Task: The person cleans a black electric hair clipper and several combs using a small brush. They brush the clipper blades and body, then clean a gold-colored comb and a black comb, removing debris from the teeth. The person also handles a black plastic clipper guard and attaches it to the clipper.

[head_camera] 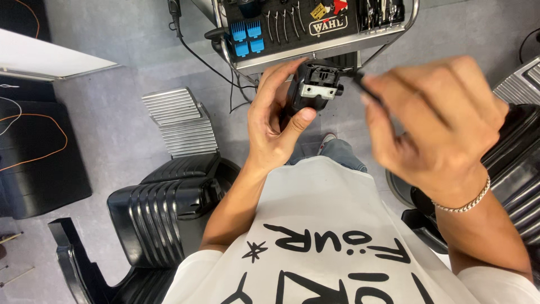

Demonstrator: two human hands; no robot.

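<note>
Left hand [270, 129] fingers clamp a black clipper [312, 87], rigid, fairly light; best held around its body. Right hand [439, 124] fingers pinch a thin dark tool [368, 90], blurred.

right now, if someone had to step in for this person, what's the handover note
Left hand: grips a black clipper upright, thumb on its front, blade end up and bare, metal plate showing.
Right hand: blurred, pinches a thin dark tool whose tip is at the clipper's head; which tool, cannot tell.
Nearby: cart ahead with blue guards; black chair to the left.
Done: the blade appears to be off.
Left: probably work on the head, then refit; blade not in view.
</note>
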